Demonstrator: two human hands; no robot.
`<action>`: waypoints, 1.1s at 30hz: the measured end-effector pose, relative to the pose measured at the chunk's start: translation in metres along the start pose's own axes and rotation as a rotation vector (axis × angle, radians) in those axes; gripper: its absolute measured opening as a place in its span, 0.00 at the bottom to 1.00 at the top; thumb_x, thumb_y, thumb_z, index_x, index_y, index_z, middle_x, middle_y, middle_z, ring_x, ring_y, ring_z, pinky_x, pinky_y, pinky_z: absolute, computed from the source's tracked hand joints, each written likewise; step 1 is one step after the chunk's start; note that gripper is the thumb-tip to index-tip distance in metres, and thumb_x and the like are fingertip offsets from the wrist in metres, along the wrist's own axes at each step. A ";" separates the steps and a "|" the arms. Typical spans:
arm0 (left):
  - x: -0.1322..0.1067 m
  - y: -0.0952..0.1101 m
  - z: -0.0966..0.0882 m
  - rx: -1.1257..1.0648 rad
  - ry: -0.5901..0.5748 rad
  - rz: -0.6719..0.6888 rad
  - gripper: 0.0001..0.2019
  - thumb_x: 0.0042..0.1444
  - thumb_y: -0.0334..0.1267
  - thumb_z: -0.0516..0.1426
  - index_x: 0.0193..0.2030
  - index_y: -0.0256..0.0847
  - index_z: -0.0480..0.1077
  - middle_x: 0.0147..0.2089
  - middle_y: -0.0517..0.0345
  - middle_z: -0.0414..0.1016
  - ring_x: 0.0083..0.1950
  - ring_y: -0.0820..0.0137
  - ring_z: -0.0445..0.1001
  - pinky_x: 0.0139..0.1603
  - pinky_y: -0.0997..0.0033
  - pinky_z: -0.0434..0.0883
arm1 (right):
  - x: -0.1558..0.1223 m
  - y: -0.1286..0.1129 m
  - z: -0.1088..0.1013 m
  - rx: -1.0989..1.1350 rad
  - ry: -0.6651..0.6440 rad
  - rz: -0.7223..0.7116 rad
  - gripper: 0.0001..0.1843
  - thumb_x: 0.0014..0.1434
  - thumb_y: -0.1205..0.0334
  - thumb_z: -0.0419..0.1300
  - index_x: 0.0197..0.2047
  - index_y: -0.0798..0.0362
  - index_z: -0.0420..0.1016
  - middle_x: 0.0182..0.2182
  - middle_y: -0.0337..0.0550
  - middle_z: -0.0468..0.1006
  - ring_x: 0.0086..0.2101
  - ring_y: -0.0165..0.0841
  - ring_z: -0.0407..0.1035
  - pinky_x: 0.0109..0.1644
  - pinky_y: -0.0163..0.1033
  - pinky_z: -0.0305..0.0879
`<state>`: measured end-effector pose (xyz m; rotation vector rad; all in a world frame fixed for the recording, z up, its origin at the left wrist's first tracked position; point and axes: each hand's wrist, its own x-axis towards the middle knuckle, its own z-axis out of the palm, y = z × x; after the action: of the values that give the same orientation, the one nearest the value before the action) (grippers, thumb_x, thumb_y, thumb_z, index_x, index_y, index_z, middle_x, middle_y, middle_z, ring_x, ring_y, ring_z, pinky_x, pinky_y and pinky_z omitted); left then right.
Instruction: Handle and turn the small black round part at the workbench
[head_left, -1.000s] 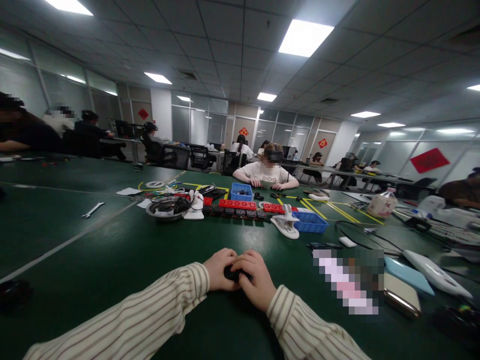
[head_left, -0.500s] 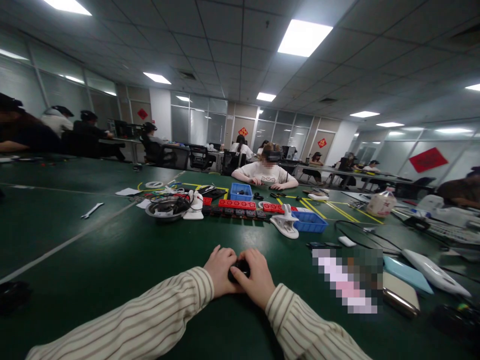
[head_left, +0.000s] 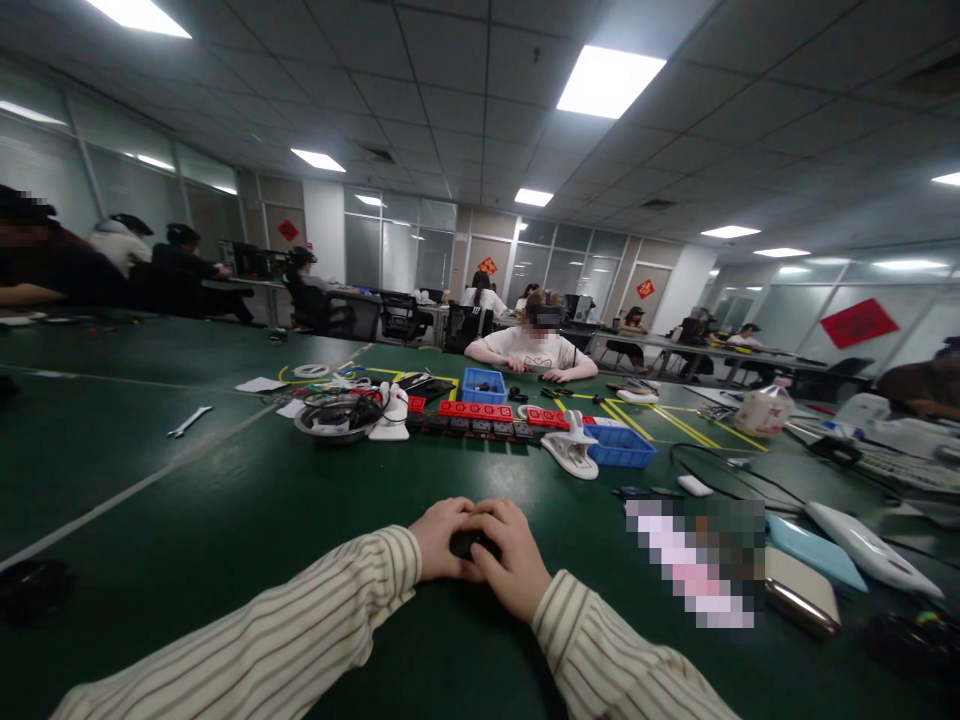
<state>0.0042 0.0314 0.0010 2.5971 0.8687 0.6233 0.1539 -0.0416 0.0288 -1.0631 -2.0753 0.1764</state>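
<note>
Both hands are closed round a black computer mouse, low over the green table in front of me. My left hand grips its left side, with fingers curled over the far end. From the right, my right hand wraps round it, the thumb along the near side and the fingers meeting those of the left hand. Only the dark middle of the mouse shows between the hands; its underside is hidden.
Ahead lie red blocks, a metal bowl, white clips and blue bins. A wrench lies left. To the right are a phone-like gold case, cables and a white device. A person sits opposite.
My left fingers have shifted right, closer against the right hand's fingers over the mouse. The mouse looks slightly turned, and less of its near side shows.
</note>
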 end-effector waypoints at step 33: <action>-0.005 0.023 0.003 0.055 0.089 -0.154 0.38 0.28 0.53 0.67 0.47 0.39 0.64 0.43 0.52 0.66 0.44 0.56 0.66 0.50 0.48 0.59 | -0.002 0.010 0.008 -0.109 0.148 0.128 0.12 0.51 0.55 0.58 0.34 0.53 0.64 0.31 0.42 0.67 0.34 0.37 0.61 0.39 0.43 0.57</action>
<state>0.0129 0.0103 0.0067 2.5358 1.1164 0.6842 0.1554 -0.0351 0.0177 -1.2380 -1.9034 0.0467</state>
